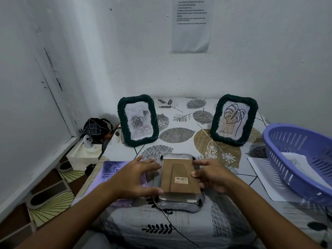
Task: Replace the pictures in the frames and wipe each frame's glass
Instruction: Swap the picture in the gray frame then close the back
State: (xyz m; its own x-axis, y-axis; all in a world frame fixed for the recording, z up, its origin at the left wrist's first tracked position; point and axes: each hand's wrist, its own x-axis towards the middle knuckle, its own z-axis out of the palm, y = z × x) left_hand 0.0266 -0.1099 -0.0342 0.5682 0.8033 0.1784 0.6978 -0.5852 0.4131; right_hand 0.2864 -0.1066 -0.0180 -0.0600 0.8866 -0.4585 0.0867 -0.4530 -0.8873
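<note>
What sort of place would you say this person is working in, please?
Probably a corner of a home room, set up for a task: a low surface under a leaf-print cloth, bare painted walls with a printed instruction sheet taped up, and a purple plastic basket.

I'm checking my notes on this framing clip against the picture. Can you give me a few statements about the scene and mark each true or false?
1. Two dark green frames stand upright at the back of the table: the rose frame and the leaf frame. True.
2. The third frame lies face up, its glass showing. False: it lies face down, its brown backing board with a barcode sticker on top.
3. The left hand and the right hand are at opposite sides of that backing board. True.
4. The purple basket sits at the table's left edge. False: it is at the right.
5. A printed sheet hangs on the wall. True.
</note>
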